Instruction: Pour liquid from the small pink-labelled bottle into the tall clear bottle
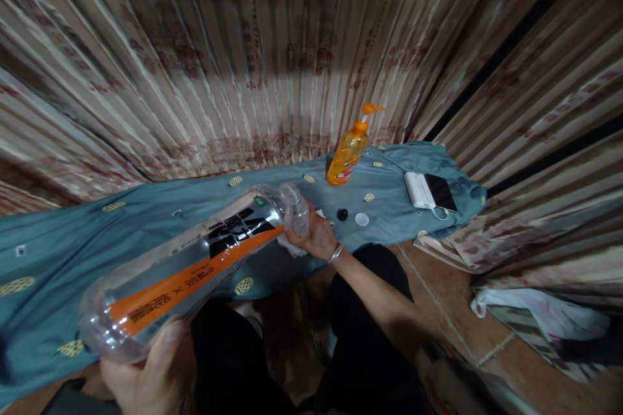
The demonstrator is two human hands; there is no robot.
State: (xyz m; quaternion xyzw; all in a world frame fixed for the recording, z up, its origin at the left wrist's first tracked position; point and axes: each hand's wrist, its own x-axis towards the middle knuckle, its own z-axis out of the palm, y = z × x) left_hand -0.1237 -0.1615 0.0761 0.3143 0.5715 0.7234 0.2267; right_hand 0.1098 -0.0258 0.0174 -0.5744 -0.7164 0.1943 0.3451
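Note:
A large clear plastic bottle (180, 272) with a silver, orange and black label lies tilted across the view, its neck end toward the upper right. My left hand (150, 369) grips it near the base, thumb over the label. At the neck end, my right hand (314, 233), wearing a bracelet on the wrist, is closed on clear rounded plastic; whether this is a separate piece cannot be made out. Some of its fingers are hidden. White paper or cloth (292, 248) shows beneath that hand. Beside it lie a small black cap (342, 214) and a white disc (361, 219).
A teal patterned cloth (146, 207) covers the long low surface. An orange pump bottle (348, 154) stands at the back. Farther right lie a white power bank (419, 190) and a dark phone (440, 192). Curtains (292, 45) hang behind; a white plastic bag (549, 314) is on the right.

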